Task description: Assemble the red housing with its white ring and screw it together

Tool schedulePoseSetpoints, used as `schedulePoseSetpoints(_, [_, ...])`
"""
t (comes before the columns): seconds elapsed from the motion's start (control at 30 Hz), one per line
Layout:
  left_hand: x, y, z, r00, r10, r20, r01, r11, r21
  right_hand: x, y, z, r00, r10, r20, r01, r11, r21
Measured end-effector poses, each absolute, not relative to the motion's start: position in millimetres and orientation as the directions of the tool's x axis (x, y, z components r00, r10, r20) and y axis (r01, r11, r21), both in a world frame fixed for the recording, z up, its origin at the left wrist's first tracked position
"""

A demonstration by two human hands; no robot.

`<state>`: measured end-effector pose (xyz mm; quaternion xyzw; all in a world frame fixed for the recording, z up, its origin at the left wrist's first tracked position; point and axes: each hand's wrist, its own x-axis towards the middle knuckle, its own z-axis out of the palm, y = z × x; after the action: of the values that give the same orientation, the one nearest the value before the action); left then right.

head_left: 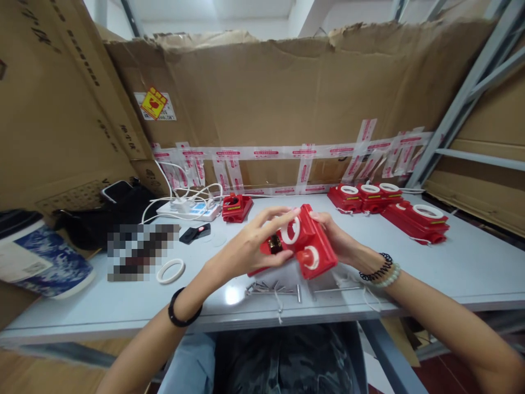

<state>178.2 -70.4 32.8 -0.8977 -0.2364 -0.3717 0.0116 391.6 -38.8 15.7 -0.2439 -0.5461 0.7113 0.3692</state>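
Both my hands hold a red plastic housing (314, 243) above the middle of the grey table (451, 268). My left hand (250, 249) grips its left side, the fingers reaching over a white ring set in its face. My right hand (338, 241) clasps its right side from behind. A dark brass-coloured part shows at the housing's left end. Several metal pins (270, 288) lie on the table just below my hands.
A loose white ring (170, 271) lies at the left. One red housing (237, 207) stands behind, beside a white power strip (192, 209) with cables. Several finished red housings (389, 205) sit at the back right. Cardboard walls surround the table; a blue-white container (36, 257) lies far left.
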Motion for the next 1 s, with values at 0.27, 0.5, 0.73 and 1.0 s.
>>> schedulePoseSetpoints(0.27, [183,-66,27,0.482,0.494,0.724,0.44,-0.851,0.288,388,-47,16,-0.547,0.82,0.17,-0.299,-0.001,-0.954])
schedulePoseSetpoints(0.5, [181,-67,26,0.539,0.401,0.741,0.407,-0.894,0.188,392,-41,11,-0.579,0.8,0.159,-0.272,-0.005,-0.962])
schedulePoseSetpoints(0.73, [180,-71,27,0.608,0.381,0.697,0.404,-0.904,0.142,393,-42,13,-0.661,0.751,0.007,-0.202,-0.169,-0.965])
schedulePoseSetpoints(1.0, [184,-83,32,0.681,0.334,0.652,0.408,-0.912,0.041,395,-44,19,-0.702,0.712,0.001,-0.17,-0.166,-0.971])
